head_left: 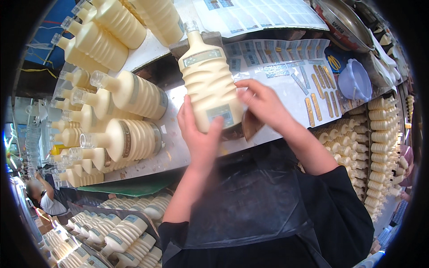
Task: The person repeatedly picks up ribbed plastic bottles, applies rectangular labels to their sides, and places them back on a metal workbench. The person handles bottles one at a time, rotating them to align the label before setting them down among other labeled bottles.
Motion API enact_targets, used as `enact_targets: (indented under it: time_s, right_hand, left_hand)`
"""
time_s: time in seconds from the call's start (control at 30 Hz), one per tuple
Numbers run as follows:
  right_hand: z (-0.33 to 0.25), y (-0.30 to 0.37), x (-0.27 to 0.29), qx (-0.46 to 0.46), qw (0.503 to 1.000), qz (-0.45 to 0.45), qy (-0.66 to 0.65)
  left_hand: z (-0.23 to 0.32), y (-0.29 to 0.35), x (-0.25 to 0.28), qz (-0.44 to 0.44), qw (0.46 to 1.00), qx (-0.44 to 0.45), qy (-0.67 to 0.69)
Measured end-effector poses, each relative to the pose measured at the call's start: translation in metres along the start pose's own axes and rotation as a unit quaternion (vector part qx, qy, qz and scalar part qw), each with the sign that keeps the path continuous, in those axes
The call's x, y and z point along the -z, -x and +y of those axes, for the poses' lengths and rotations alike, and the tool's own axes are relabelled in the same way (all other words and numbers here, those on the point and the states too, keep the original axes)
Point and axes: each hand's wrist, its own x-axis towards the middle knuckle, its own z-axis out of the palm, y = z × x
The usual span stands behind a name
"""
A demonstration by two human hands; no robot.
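Note:
A cream ribbed bottle [206, 82] with a clear threaded neck lies tilted back against a worn block [214, 39], its neck pointing away from me. It bears a band label near the shoulder and a square label [220, 115] near the base. My left hand [196, 134] grips the lower left side, the fingers along the edge and the thumb over the square label. At the right side, my right hand [264, 105] has its fingers bent against the bottle's edge; part of this hand is smeared by motion. A brown piece [251, 126] sits under the right hand, its kind unclear.
Several labelled bottles [138, 94] lie stacked on the left; more stand at the back left [96, 44]. Label strips [328, 78] and label sheets [263, 15] lie right and behind. A lilac bucket [354, 80] stands by the right edge, above racked bottles [380, 147].

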Motion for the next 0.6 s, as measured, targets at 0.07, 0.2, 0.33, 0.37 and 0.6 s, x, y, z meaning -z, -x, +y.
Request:
enact_targets:
  time_s: [0.07,0.2,0.33,0.37,0.6]
  right_hand:
    - [-0.014,-0.002,0.017,-0.072,0.982,-0.039,-0.168]
    - [-0.019,0.008,-0.003,0.211,0.973,0.029,0.093]
    - [-0.024,0.008,-0.012,0.367,0.889,0.095,0.256]
    - [-0.025,0.007,-0.012,0.4,0.869,0.119,0.267]
    - [-0.001,0.04,-0.029,0.505,0.822,0.042,0.26]
  left_hand:
    - [0.001,0.0,0.001,-0.001,1.0,0.005,-0.003]
    - [-0.006,0.0,-0.001,0.005,1.0,-0.012,-0.011]
    - [-0.009,0.002,-0.002,0.011,1.0,0.001,0.027]
    - [-0.01,0.004,0.0,0.012,1.0,0.003,0.025]
    - [-0.014,-0.002,0.004,0.022,0.971,0.083,0.223]
